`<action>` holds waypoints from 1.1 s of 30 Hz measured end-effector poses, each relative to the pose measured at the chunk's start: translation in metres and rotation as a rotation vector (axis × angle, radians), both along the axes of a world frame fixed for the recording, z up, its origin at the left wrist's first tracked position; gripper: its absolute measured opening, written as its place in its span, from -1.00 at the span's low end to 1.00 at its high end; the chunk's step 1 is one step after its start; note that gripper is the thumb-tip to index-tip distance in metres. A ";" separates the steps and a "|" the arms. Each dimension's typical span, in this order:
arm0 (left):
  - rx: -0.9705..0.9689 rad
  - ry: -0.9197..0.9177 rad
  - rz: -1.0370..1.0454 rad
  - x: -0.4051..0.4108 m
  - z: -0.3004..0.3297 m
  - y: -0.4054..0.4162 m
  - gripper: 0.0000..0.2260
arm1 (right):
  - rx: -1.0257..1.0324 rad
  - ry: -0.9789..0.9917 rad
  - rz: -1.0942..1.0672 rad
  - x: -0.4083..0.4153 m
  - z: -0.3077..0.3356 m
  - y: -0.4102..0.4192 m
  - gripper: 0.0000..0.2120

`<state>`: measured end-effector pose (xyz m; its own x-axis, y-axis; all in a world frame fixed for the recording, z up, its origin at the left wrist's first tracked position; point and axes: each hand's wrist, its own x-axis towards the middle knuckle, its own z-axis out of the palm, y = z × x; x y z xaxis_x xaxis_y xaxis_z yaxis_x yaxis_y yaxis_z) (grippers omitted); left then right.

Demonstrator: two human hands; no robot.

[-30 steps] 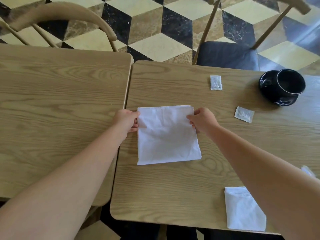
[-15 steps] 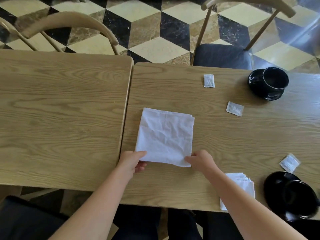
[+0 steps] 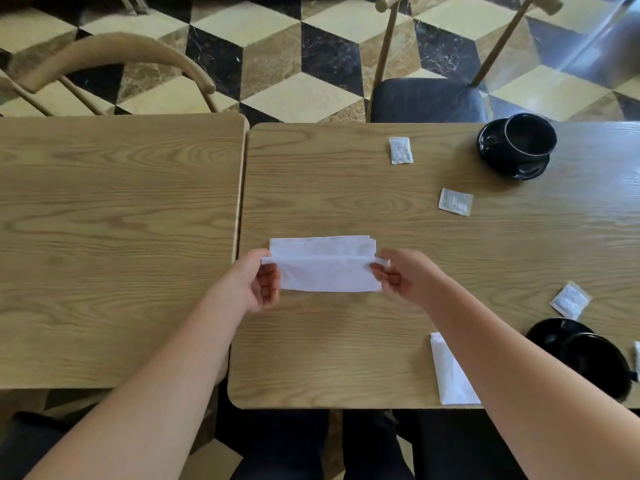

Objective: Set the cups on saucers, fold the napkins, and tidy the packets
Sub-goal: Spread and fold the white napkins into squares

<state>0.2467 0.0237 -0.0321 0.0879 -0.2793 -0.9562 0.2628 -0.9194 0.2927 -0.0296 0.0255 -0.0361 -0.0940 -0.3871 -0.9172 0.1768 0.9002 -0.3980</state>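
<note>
Two wooden tables (image 3: pixel 117 220) abut; two chairs (image 3: pixel 426 98) (one dark-cushioned) on chequered floor (image 3: pixel 301 98)

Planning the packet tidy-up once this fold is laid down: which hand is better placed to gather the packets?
Likely the right hand: all three packets lie on its side of the napkin.

A white napkin (image 3: pixel 325 265) lies on the right-hand wooden table, its near half raised and doubled over toward the far edge. A second white napkin (image 3: pixel 450 372), already folded, lies at the table's near edge, partly hidden by a forearm. Three small white packets lie scattered: one (image 3: pixel 400 150) near the far edge, one (image 3: pixel 455 201) toward the middle, one (image 3: pixel 570 301) at the right. A black cup (image 3: pixel 528 136) stands on a black saucer (image 3: pixel 512 166) at the far right. Another black cup (image 3: pixel 597 362) sits on its saucer (image 3: pixel 550 332) at the near right.
</note>
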 end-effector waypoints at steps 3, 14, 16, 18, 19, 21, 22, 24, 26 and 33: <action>0.011 0.026 0.040 -0.005 -0.007 -0.023 -0.77 | 0.025 -0.003 -0.063 0.008 -0.017 -0.015 -0.88; -0.339 -0.539 0.165 -0.017 -0.019 0.018 -0.95 | -0.454 0.805 0.727 0.018 -0.018 -0.029 -0.60; -0.437 -0.702 -0.085 -0.023 -0.028 0.033 -0.90 | -0.682 0.876 0.976 0.026 -0.020 -0.034 -0.53; -0.533 -0.732 -0.259 -0.024 -0.034 0.030 -0.74 | -0.741 0.888 1.219 0.036 -0.024 -0.041 -0.55; -0.560 -0.745 -0.313 -0.023 -0.035 0.023 -0.63 | -0.733 0.879 1.285 0.041 -0.025 -0.044 -0.59; -0.582 -0.798 -0.449 -0.022 -0.036 0.005 -0.39 | -0.746 0.847 1.303 0.047 -0.028 -0.050 -0.70; -0.589 -0.821 -0.536 -0.021 -0.037 -0.004 -0.33 | -0.763 0.829 1.291 0.049 -0.029 -0.052 -0.75; -0.619 -0.891 -0.747 -0.019 -0.037 -0.019 -0.41 | -0.790 0.780 1.290 0.052 -0.028 -0.057 -0.82; -0.700 -0.955 -0.847 -0.016 -0.036 -0.026 -0.72 | -0.794 0.733 1.320 0.052 -0.028 -0.061 -0.84; -0.617 -0.868 -0.694 0.002 -0.051 -0.019 -0.96 | -0.717 0.768 1.291 0.053 -0.034 -0.067 -0.76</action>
<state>0.2487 0.0051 -0.0827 0.2751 -0.8940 -0.3536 -0.7093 -0.4370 0.5531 0.0239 -0.0410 -0.0701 0.2867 -0.8582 -0.4259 -0.9088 -0.1030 -0.4043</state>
